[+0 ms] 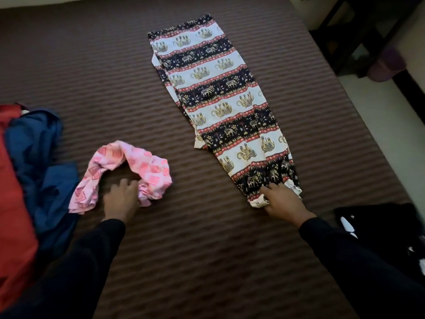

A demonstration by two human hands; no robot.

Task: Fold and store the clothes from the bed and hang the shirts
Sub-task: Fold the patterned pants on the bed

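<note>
Right hand (pixel 281 201) pinching near hem of trousers (pixel 220 93), stretched lengthwise straight away; left hand (pixel 120 198), fingers loosely spread, touching pink cloth (pixel 138 166).

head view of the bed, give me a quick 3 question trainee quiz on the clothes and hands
1. True or false: the elephant-print pants lie crumpled in a heap.
2. Which garment does the left hand touch? A) pink garment B) blue garment C) black garment
3. Which end of the pants does the right hand grip, near or far?

Key: 1 false, they lie flat on the brown bed cover; 2 A; 3 the near end.
</note>
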